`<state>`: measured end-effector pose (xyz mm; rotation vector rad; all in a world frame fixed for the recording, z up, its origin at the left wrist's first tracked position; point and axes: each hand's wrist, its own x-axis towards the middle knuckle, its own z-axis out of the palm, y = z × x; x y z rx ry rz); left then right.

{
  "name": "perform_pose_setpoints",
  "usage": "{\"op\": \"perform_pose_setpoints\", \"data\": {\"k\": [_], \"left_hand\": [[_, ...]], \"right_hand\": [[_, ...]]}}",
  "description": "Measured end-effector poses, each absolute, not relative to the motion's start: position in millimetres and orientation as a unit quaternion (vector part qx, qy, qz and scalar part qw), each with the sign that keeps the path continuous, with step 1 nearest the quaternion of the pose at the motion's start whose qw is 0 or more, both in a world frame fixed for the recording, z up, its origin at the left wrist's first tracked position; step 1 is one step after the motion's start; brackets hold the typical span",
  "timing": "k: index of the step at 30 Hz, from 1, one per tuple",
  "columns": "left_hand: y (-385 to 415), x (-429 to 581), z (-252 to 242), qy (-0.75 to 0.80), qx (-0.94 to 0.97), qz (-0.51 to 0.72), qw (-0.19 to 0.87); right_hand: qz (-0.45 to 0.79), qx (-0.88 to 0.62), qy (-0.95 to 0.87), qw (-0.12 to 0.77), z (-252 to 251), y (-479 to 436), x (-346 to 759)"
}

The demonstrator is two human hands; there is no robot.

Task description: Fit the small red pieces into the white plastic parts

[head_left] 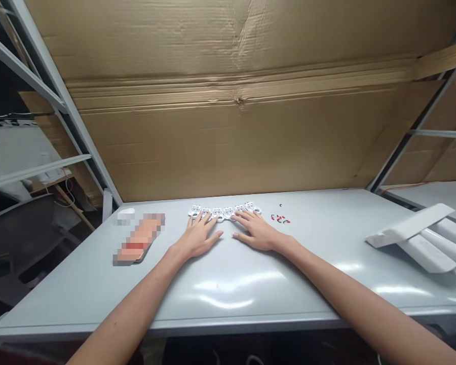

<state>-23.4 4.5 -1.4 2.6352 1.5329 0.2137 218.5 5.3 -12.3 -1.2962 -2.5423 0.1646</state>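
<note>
Several small white pieces with rings and dark dots (228,213) lie in a row near the back of the grey table; their exact kind is too small to make out. My left hand (199,236) rests palm down, fingers spread, its fingertips at the left part of the row. On the other side, my right hand (259,230) lies flat with fingers apart, its tips touching or just in front of the right part. Right of that hand are scattered tiny red and black bits (280,219). Neither hand grips anything.
On the left lie a blurred orange flat object (140,241) and a small white case-like item (126,215). White long packages (414,233) are stacked at the right edge. A cardboard wall (231,142) stands behind the table (228,284), with metal frame posts (79,126) at the sides.
</note>
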Motion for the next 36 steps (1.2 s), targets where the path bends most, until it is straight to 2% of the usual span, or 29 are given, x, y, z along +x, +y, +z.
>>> {"op": "perform_pose_setpoints", "data": {"k": [14, 36], "left_hand": [[0.1, -23.3, 7.5, 0.571, 0.817, 0.058, 0.060], [7.1, -24.7, -0.1, 0.571, 0.817, 0.051, 0.059]], "right_hand": [[0.063, -0.448, -0.881, 0.138, -12.3, 7.1, 218.7], [0.071, -0.455, -0.878, 0.128, -12.4, 9.3, 219.5]]}}
